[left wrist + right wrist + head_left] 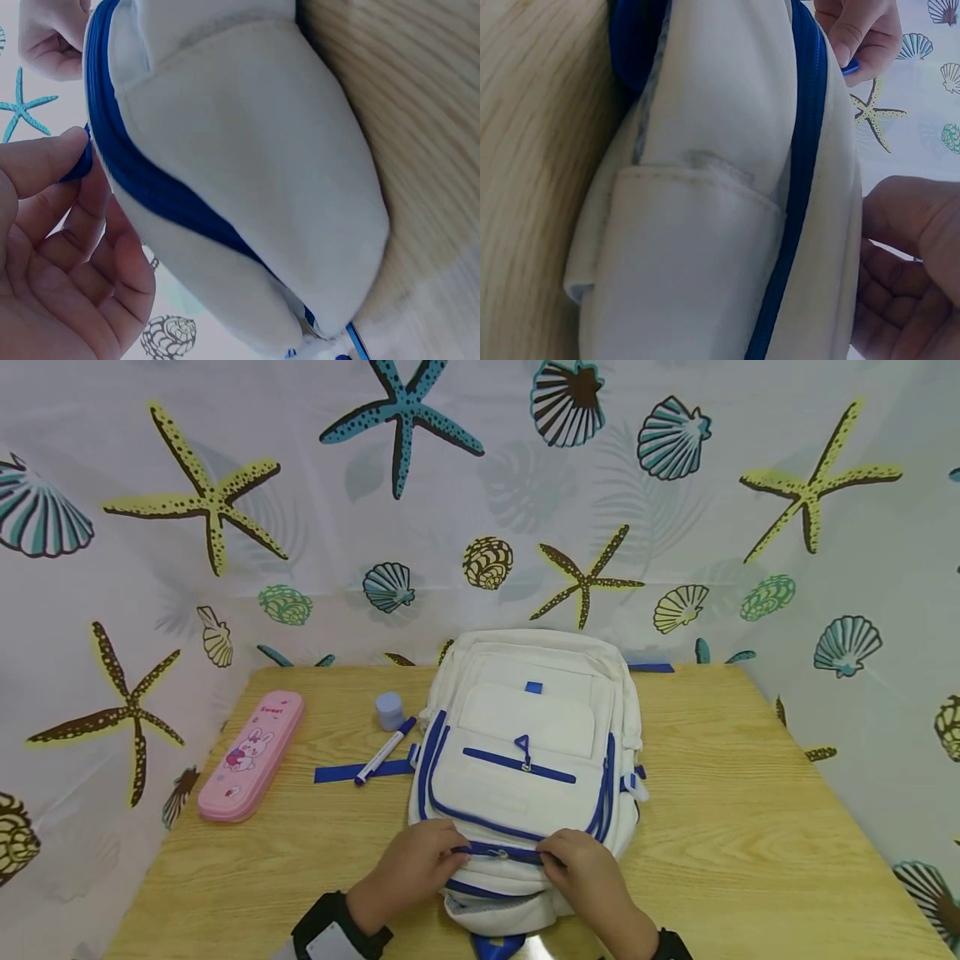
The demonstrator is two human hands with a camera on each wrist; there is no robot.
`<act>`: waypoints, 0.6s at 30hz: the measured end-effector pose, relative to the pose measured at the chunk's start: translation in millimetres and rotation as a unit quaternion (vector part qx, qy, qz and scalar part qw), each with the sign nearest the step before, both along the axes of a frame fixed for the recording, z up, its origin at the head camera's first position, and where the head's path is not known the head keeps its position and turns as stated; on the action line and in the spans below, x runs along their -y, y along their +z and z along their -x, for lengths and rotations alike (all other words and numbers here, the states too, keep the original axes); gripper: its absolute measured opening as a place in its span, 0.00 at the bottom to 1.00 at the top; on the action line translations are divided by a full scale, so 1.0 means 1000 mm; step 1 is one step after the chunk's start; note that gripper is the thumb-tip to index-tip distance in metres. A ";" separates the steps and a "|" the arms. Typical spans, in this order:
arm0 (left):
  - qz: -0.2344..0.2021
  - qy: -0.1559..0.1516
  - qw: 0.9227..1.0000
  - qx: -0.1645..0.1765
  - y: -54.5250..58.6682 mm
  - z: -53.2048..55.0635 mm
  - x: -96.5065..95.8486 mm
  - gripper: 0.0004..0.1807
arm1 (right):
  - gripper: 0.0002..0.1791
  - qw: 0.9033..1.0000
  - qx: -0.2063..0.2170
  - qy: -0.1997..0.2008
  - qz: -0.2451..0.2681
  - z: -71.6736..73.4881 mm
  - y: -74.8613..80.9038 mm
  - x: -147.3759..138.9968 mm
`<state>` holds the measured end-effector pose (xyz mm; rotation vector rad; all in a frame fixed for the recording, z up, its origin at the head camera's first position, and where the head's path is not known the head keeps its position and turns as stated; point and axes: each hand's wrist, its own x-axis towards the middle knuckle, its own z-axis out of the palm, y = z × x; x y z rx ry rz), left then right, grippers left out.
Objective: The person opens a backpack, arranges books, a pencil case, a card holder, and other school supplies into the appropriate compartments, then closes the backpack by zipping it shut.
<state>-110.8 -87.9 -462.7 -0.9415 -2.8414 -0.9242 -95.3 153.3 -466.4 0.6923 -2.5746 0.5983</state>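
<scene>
Backpack (517,802) on wood-grain table (750,827); shell-print backdrop (442,539), probably cloth.

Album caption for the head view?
Left hand and right hand at a blue zipper of a white backpack, pink case nearby.

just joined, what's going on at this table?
A person is handling a white backpack on the wooden table. Their left hand pinches one end of the blue zipper band low on its front; the right hand grips near the other end. Off to the left, a pink case lies untouched, and a marker rests across a blue strap.
</scene>
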 end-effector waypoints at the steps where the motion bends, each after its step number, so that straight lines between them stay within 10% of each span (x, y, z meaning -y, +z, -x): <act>1: 0.000 0.003 1.000 0.002 0.000 0.000 0.002 0.04 | 0.09 1.000 0.002 0.002 -0.003 0.000 0.001 -0.001; 18: 0.009 0.039 0.999 0.025 0.003 0.000 0.020 0.03 | 0.08 0.999 -0.011 0.036 -0.026 0.003 0.003 -0.006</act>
